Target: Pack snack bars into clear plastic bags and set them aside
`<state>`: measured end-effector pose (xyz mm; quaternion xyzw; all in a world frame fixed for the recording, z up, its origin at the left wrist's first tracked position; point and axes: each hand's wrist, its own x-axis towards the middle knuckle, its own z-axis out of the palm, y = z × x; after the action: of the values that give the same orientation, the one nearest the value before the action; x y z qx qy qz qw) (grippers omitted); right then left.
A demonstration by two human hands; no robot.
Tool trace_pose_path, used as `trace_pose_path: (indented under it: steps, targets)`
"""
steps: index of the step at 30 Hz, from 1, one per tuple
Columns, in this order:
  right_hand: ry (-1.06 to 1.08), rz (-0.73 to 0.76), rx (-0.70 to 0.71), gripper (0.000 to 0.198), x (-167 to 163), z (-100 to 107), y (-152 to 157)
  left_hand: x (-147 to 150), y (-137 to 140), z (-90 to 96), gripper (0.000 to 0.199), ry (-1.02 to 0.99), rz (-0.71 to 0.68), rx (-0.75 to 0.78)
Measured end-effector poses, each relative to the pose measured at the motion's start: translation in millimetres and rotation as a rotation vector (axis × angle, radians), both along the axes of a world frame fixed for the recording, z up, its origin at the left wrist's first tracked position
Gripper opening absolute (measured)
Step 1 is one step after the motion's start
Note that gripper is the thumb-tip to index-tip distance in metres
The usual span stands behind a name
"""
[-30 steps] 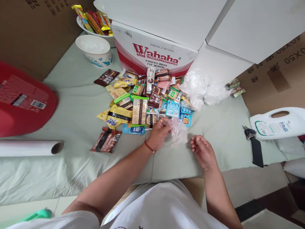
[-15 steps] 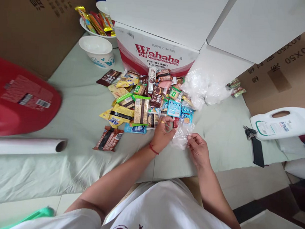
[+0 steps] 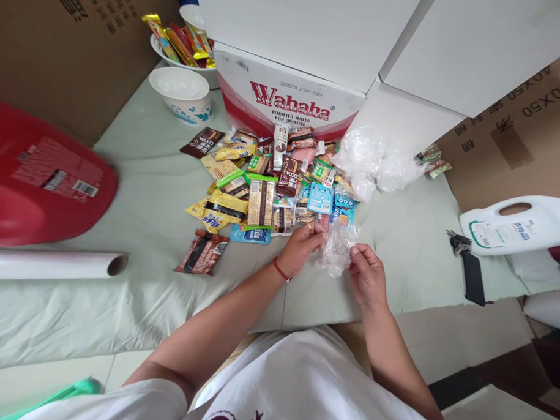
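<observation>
A crumpled clear plastic bag [image 3: 337, 252] is stretched between my two hands, low over the cloth. My left hand [image 3: 301, 246] pinches its left side with thumb and fingers. On the other side, the fingertips of my right hand [image 3: 368, 273] are closed on the bag's right edge. Just beyond lies a heap of wrapped snacks: a green-ended cracker pack [image 3: 262, 201], a yellow pack [image 3: 225, 209], a brown cocoa pack [image 3: 288, 175] and a light blue packet [image 3: 320, 198]. More crumpled clear bags [image 3: 362, 158] sit right of the heap. A brown snack pack [image 3: 202, 252] lies apart at its left.
Behind the heap stands a Wahaha carton [image 3: 288, 103]. Left are a paper bowl [image 3: 180, 90], a bowl of snack sticks [image 3: 175, 62], a red container [image 3: 51, 177] and a white roll [image 3: 52, 266]. Right are a white jug [image 3: 522, 234], keys and a black phone [image 3: 473, 278].
My left hand's fingers have come together on the bag, where they were more arched before. The bag is drawn slightly right and spread more between my hands. The view has shifted slightly.
</observation>
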<state>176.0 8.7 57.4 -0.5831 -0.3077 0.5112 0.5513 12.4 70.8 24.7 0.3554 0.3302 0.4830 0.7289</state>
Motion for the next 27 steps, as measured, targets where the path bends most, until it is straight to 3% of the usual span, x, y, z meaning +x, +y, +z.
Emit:
trace_pose_path:
  steps: [4,11,15,19,23,27]
  targets:
    - [0.100,-0.064,-0.008,0.035,15.0,5.3,3.6,-5.6,2.5,1.7,0.019,-0.247,-0.037,-0.190]
    - [-0.087,-0.082,-0.035,0.034,39.4,-0.8,0.2,-15.7,6.8,-0.6,0.007,-0.547,-0.131,-0.309]
    - [-0.136,-0.108,-0.034,0.034,46.6,-4.5,-4.2,-16.3,6.7,-1.2,0.003,-0.588,-0.139,-0.324]
    - [-0.277,-0.104,0.067,0.030,44.7,-1.7,-7.4,-15.7,6.3,-1.1,0.005,-0.599,-0.130,-0.323]
    - [-0.509,0.026,0.145,0.039,37.8,2.7,-2.5,-15.9,6.1,0.1,0.007,-0.602,-0.117,-0.318]
    - [-0.623,0.119,0.146,0.020,37.2,4.5,6.3,-18.8,6.3,1.7,0.006,-0.580,-0.113,-0.292]
